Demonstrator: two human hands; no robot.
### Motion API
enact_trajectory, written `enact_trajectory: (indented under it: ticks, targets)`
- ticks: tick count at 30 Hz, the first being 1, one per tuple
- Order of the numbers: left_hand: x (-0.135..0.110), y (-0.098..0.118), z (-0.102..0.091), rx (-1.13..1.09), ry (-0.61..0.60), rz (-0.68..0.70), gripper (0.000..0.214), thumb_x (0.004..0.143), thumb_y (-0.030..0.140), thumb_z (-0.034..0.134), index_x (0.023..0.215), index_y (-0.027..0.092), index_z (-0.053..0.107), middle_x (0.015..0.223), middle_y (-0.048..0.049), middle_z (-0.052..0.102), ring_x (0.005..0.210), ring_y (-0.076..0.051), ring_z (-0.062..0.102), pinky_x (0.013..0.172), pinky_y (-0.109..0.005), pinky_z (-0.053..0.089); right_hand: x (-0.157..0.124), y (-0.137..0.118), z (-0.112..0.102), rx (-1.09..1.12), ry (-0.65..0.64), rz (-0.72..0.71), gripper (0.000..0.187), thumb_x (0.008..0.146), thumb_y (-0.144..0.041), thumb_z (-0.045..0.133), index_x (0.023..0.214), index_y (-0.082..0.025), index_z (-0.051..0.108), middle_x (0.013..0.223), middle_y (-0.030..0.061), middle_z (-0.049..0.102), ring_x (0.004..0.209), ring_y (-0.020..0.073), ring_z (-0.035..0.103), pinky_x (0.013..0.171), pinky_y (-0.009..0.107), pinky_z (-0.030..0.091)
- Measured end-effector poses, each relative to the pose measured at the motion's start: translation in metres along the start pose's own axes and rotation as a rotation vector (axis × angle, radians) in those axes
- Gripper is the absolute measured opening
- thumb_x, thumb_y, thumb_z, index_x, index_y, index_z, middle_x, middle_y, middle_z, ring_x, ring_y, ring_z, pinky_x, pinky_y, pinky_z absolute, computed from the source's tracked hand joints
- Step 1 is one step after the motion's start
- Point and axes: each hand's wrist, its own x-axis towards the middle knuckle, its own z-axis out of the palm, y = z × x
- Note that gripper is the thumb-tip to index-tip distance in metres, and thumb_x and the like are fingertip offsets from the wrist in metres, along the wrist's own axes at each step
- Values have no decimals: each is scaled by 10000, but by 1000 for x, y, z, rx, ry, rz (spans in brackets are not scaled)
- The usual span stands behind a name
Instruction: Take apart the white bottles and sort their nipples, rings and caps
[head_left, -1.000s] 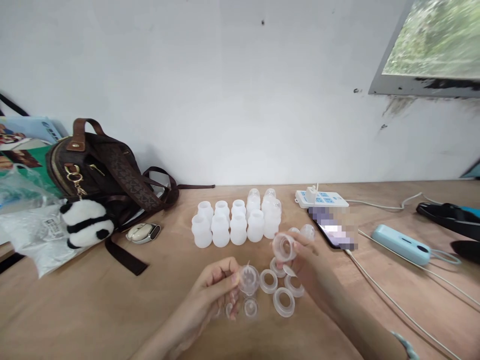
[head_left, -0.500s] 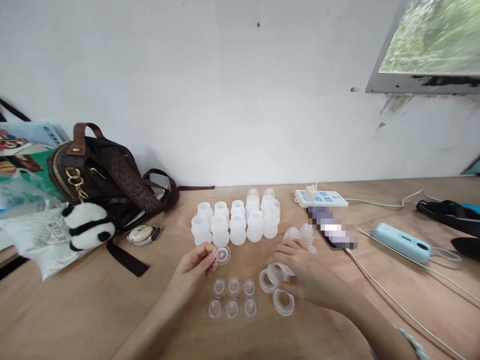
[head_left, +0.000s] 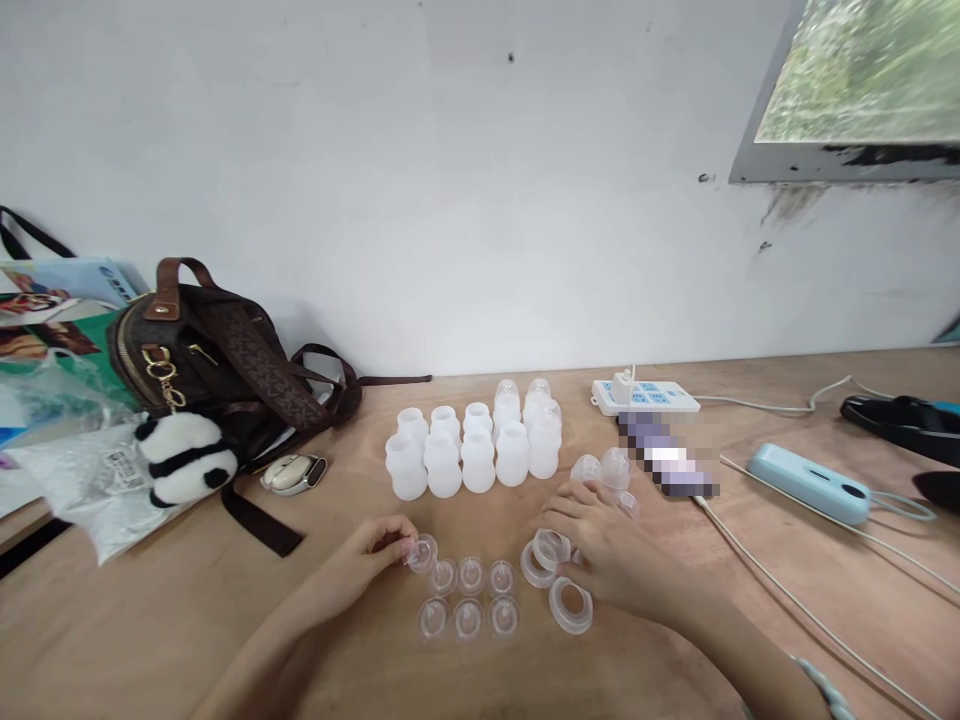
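My left hand [head_left: 386,543] pinches a clear bottle nipple [head_left: 422,553] by its edge, beside the group of nipples. Several more clear nipples [head_left: 469,617] stand in two rows on the table. My right hand [head_left: 592,535] curls around a translucent collar ring [head_left: 553,548], thumb on the near side and fingers on the far side; its palm side is hidden. Another ring lies partly beneath that one, and a loose ring [head_left: 571,606] lies nearer to me. Behind the hands stand several white baby bottles [head_left: 478,462], some topped with clear domed caps [head_left: 548,415].
Clear domes [head_left: 616,468] lie beyond my right hand. Further right are a phone [head_left: 664,455], a power strip [head_left: 645,397], a light-blue device [head_left: 810,484] and cables. A brown backpack [head_left: 225,350] with a panda charm [head_left: 186,460] and a computer mouse [head_left: 289,473] sit at left.
My left hand has moved toward me and slightly left, bringing its nipple from near the bottles down beside the rows. My right hand stays nearly still at the rings.
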Motion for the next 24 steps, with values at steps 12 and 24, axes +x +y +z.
enact_trajectory:
  ticks: [12, 24]
  targets:
    - [-7, -13, -8, 396, -120, -34, 296, 850, 441, 534, 731, 186, 624, 805, -11, 584, 715, -171, 497, 670, -269, 399, 4, 2, -1, 123, 125, 35, 314, 878, -114, 586, 1175, -216, 599, 1081, 85, 687, 1089, 291, 568, 973, 500, 400]
    - [-21, 7, -23, 389, -225, -28, 225, 866, 375, 529, 773, 200, 636, 826, -1, 626, 779, -176, 566, 724, -266, 443, 22, 12, -2, -39, 579, -63, 211, 952, -145, 454, 1119, -198, 572, 913, 66, 705, 908, 260, 617, 857, 428, 399]
